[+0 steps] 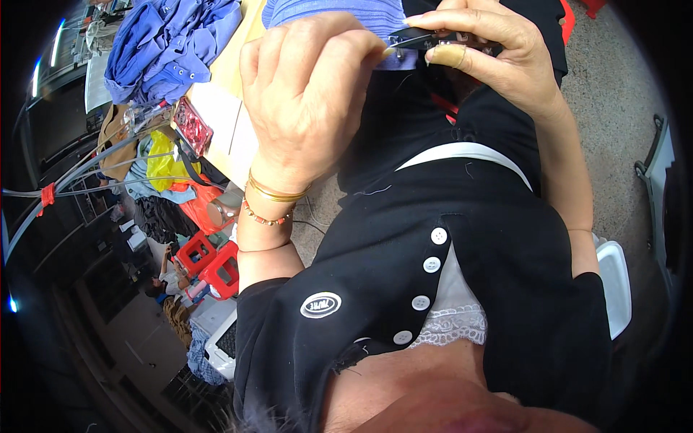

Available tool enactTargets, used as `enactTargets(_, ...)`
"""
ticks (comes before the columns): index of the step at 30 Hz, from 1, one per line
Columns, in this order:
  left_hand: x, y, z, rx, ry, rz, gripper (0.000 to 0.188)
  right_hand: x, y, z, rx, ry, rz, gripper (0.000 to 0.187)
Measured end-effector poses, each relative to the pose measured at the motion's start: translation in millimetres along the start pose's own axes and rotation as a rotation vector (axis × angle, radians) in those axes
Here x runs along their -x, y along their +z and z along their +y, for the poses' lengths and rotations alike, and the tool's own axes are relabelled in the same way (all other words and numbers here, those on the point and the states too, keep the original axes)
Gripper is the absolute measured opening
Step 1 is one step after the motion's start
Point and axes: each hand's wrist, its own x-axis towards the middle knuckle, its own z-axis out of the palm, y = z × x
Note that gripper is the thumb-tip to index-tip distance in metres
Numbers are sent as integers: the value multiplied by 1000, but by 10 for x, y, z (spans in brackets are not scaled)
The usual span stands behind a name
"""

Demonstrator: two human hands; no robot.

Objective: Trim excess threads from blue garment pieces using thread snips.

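My left hand [310, 94], with gold and beaded bracelets at the wrist, pinches the edge of a blue ribbed garment [339, 13] at the top of the view. My right hand [498, 54] grips small black thread snips [422, 40], whose tip touches the fabric right beside my left fingertips. One finger of my right hand is wrapped in tan tape. Both hands are raised in front of my black buttoned top [447, 238]. Most of the garment runs out of frame at the top.
A pile of blue garments [173, 43] lies on a pale table [234, 133] at the upper left. Yellow and orange bags [162, 162] hang beside it, above red plastic stools [216, 263]. A white seat edge [615, 285] shows at the right over a speckled floor [613, 94].
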Motion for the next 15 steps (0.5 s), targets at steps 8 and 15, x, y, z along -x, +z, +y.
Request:
enactTargets(8, 41, 22, 44, -6, -22, 23, 18, -19, 11, -19, 125, -53, -3, 29)
enactTargets(15, 159, -57, 216, 129, 5, 141, 23, -21, -22, -73, 119, -32, 29, 30)
